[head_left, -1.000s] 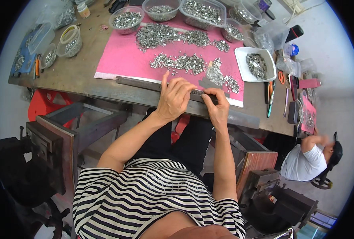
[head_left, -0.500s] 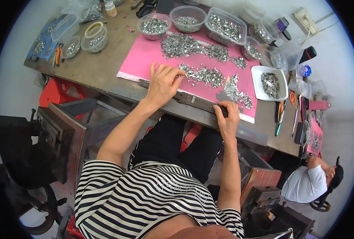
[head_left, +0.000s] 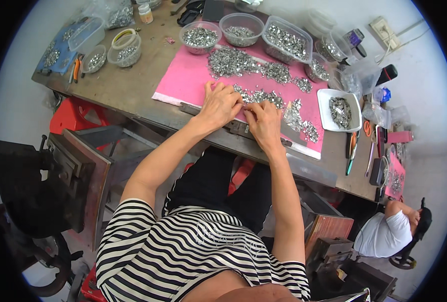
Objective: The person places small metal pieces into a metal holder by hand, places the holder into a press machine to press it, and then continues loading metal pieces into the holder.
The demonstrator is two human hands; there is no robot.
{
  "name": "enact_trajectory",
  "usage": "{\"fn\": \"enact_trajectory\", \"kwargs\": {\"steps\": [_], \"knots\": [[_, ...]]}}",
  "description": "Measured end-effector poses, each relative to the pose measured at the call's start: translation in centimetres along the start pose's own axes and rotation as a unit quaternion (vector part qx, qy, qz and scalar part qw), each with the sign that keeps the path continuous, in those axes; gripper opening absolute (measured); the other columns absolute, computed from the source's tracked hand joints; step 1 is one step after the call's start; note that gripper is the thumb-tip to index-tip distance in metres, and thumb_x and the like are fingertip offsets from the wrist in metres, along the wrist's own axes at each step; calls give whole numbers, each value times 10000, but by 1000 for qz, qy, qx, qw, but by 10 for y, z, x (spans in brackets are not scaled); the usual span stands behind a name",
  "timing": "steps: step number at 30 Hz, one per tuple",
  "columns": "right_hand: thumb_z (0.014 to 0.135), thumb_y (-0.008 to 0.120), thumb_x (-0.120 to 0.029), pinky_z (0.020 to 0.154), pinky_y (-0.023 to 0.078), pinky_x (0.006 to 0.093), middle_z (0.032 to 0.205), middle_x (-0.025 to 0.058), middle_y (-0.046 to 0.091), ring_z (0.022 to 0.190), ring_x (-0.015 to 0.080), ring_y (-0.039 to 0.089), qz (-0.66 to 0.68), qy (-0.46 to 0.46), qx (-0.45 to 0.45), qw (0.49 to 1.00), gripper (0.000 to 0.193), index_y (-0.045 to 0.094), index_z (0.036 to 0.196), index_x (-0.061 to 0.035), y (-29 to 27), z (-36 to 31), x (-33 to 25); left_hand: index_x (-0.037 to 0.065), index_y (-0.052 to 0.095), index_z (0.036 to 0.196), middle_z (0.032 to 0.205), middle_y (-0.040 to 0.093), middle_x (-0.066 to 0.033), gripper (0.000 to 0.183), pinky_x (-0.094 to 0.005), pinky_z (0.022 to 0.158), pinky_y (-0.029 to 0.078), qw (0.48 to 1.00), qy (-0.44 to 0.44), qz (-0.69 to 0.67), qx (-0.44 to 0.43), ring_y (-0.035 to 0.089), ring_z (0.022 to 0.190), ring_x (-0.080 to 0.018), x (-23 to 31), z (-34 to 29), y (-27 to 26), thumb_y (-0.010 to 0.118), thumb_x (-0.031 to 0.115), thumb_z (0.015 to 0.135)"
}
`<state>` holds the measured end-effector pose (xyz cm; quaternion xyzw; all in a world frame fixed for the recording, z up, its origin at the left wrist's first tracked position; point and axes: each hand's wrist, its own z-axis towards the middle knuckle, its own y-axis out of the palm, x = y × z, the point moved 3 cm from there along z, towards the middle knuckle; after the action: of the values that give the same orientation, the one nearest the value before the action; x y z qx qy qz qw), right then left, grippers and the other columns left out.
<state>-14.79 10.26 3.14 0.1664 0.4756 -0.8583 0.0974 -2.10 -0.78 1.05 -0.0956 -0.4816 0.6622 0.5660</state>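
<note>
A long brown tabletop (head_left: 138,75) spans the view, and below it the person wears a black-and-cream striped shirt (head_left: 193,251) whose chest carries pale outlined lettering, too faint to read. A pink mat (head_left: 183,75) with a white front edge covers the middle of the tabletop. Along the tabletop's near edge, in front of the mat, lies a dark metal bar (head_left: 237,128), dull and narrow, partly hidden by the hands.

The left hand (head_left: 219,104) and right hand (head_left: 265,121) meet above the bar, fingers bent and thumbs and forefingers nearly together; whether they pinch anything cannot be told. Right of them, a white tray (head_left: 325,116) overlaps the mat's edge. A clear rectangular tub (head_left: 284,59) and a clear round tub (head_left: 198,49) stand at the mat's far side. A white bottle (head_left: 145,14) stands farther left, its orange-toned label too small to read. Smallest are the metal pieces (head_left: 231,63), shiny silver flakes heaped on the mat just beyond the hands and filling the tray and both tubs.
</note>
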Motion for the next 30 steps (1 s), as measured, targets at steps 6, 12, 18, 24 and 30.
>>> {"fn": "enact_trajectory", "kwargs": {"steps": [6,12,18,24,30], "knots": [[846,747,-140,824,412,416,875,60,616,896,262,603,-23,15,3,1000,93,737,930,-101,-8,2,12,124,714,822,903,641,-47,64,-554,1010,320,1000,16,-13,-1,573,973,-262,-4,-3,-10,736,183,834],[847,746,-145,817,396,431,893,84,616,908,280,594,-9,14,-17,1000,91,727,919,-93,9,12,0,124,726,838,906,645,-50,48,-570,1018,318,1000,5,-21,4,577,991,-273,-1,-1,-5,728,172,834],[831,755,-160,813,393,434,878,95,621,891,289,598,-13,25,-21,999,113,704,873,-68,16,14,4,114,719,893,895,624,-36,83,-548,1039,298,1000,4,2,-12,581,987,-252,-1,3,-3,737,170,833],[831,737,-148,798,383,405,782,46,620,814,243,616,21,28,-12,999,75,686,831,-93,-13,2,9,125,732,852,899,635,-38,51,-570,1062,288,998,22,53,11,582,998,-247,5,1,0,739,169,827],[836,761,-159,769,403,413,791,80,662,786,265,636,86,144,-115,979,115,690,835,-67,-25,-19,34,111,725,847,895,646,-36,47,-583,1065,287,996,47,72,-28,587,989,-243,3,9,1,728,152,826]]}}
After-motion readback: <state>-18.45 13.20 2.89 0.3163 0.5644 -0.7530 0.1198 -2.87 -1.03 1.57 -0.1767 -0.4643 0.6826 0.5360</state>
